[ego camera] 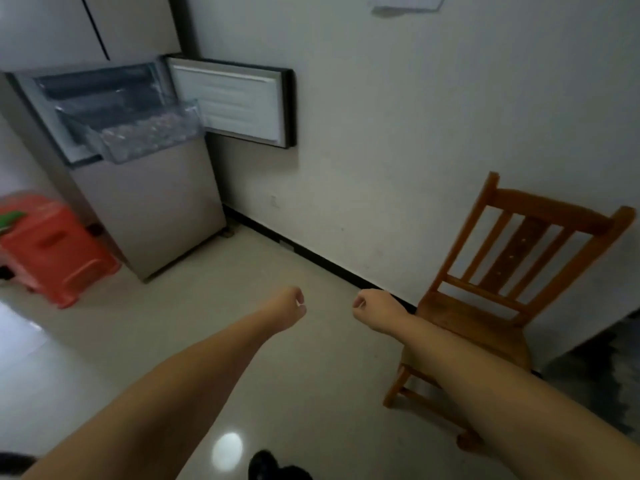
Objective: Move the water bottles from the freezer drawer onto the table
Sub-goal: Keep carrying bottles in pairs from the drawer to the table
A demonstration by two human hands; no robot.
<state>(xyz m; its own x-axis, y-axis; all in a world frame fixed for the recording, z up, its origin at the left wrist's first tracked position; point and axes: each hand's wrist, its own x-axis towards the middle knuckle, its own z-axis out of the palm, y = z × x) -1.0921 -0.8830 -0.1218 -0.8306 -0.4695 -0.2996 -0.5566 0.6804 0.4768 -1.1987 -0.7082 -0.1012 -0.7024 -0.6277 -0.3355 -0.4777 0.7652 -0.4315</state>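
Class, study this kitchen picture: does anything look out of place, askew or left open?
Yes. The grey fridge's freezer door hangs wide open against the wall, and the clear plastic freezer drawer juts out, tilted downward. Both hands, left and right, are closed fists holding nothing. The wooden chair stands upright.

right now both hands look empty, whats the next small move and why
Probably step toward the fridge and reach the left hand into the pulled-out freezer drawer. Both it and the right hand are closed fists holding nothing, well short of the drawer, whose door is already open.
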